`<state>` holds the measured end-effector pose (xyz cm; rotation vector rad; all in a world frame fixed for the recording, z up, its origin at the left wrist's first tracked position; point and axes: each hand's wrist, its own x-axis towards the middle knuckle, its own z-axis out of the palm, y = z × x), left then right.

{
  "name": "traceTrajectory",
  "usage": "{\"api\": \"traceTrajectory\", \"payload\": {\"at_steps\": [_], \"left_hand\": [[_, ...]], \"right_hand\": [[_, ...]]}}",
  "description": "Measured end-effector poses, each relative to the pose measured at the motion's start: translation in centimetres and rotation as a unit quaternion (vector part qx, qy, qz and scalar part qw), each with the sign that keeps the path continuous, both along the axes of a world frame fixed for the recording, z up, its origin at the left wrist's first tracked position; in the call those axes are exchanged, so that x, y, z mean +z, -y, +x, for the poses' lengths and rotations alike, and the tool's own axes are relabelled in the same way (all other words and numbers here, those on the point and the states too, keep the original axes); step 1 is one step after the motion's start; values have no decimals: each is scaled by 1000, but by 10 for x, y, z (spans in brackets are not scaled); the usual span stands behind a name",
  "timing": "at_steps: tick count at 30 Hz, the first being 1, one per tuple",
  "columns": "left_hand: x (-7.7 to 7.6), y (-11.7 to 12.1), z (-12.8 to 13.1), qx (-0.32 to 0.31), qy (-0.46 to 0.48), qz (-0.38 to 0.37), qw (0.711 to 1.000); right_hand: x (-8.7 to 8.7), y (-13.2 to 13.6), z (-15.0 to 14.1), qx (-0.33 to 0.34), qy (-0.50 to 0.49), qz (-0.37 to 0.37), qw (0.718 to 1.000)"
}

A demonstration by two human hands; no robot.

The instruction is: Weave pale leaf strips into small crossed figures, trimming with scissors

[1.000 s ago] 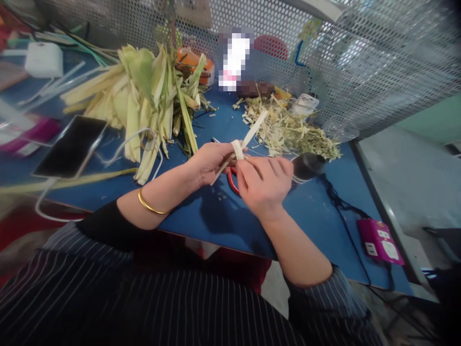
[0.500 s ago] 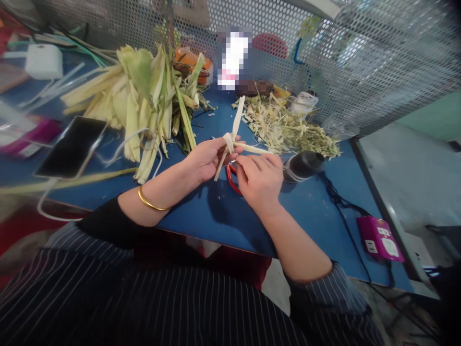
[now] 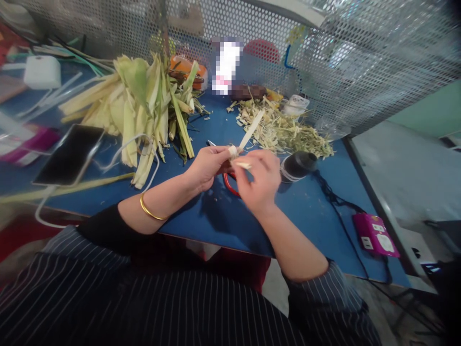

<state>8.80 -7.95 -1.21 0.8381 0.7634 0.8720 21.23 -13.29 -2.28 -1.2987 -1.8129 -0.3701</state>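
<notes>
My left hand [image 3: 209, 166] pinches a folded knot of pale corn husk strips [image 3: 252, 129] between thumb and fingers. One long strip end points up and to the right from the knot. Close against it, my right hand [image 3: 260, 180] is closed on another end of the husk strips, whose tip shows at its thumb and forefinger. Red-handled scissors [image 3: 231, 185] lie on the table under the hands, partly hidden by them. Just right of my right hand lies a dark spool [image 3: 300, 165], perhaps a cone of thread.
A pile of corn husks [image 3: 135, 110] lies at the left, husk scraps [image 3: 284, 127] at the back right. A phone [image 3: 70, 154] with a white cable is on the left. A purple power strip [image 3: 376, 234] with black cords sits right. A perforated metal screen [image 3: 324, 53] bounds the blue table.
The strip that stuck out to the right is now folded in toward the knot by my right hand. The upright strip leans further right. The view has shifted slightly.
</notes>
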Motion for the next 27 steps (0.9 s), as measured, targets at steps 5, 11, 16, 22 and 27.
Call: {"api": "traceTrajectory", "payload": {"at_steps": [5, 11, 16, 22, 27], "left_hand": [[2, 0, -1, -24, -54, 41, 997], [3, 0, -1, -21, -88, 95, 991], [2, -2, -4, -40, -83, 105, 990], [1, -8, -8, -96, -49, 84, 991], [2, -7, -9, -112, -26, 88, 989]], "right_hand": [[-2, -10, 9, -8, -390, -199, 899], [-9, -17, 11, 7, -517, -268, 813], [-12, -17, 12, 5, -492, -249, 834], [-6, -18, 9, 14, -574, -265, 775], [-3, -17, 8, 18, -599, -259, 757]]}}
